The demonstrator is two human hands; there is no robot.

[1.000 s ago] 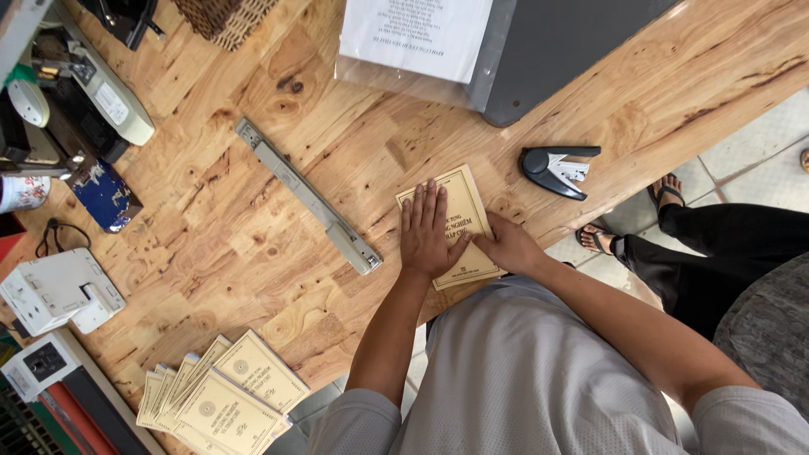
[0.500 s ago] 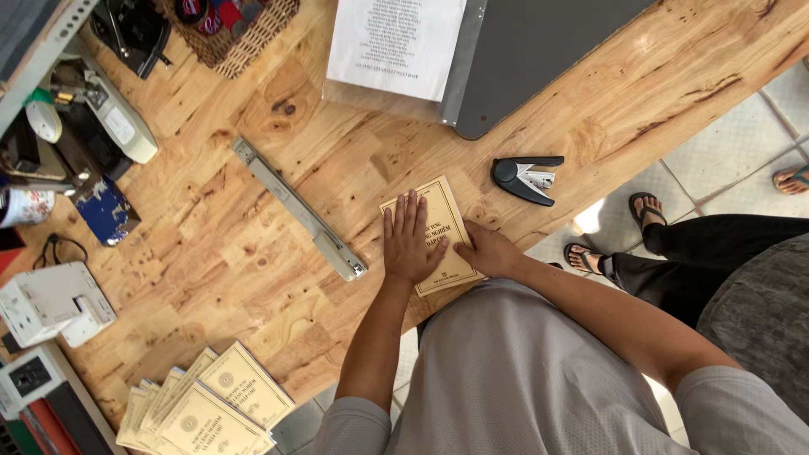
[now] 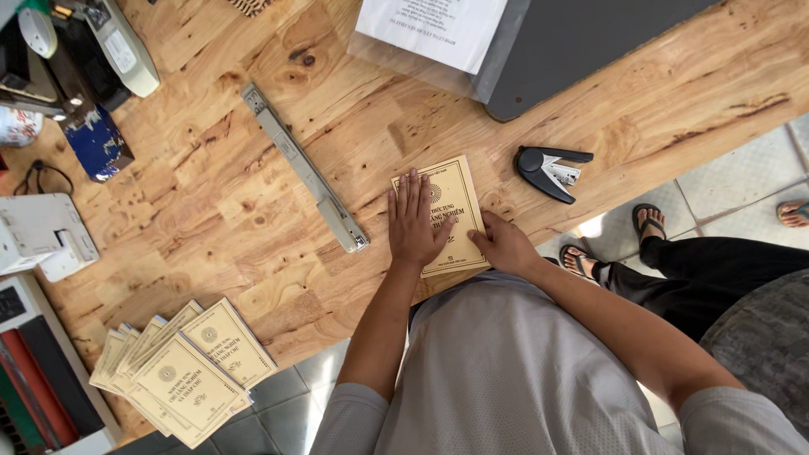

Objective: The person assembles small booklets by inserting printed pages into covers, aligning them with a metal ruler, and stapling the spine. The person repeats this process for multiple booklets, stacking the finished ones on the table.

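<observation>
A pale yellow booklet lies on the wooden table near its front edge. My left hand lies flat on the booklet's left side, fingers together and stretched out. At the booklet's lower right corner my right hand presses down with the fingers curled against the edge. A long grey stapler lies diagonally just left of my left hand. To the right of the booklet sits a small black stapler.
A fanned stack of the same yellow booklets lies at the table's lower left. A dark folder with a printed sheet is at the back. Assorted tools and boxes crowd the left edge. Another person's sandalled feet stand at right.
The view has shifted a little; both hands stay pressed on the booklet in the same place, with my left hand slid slightly down along it.
</observation>
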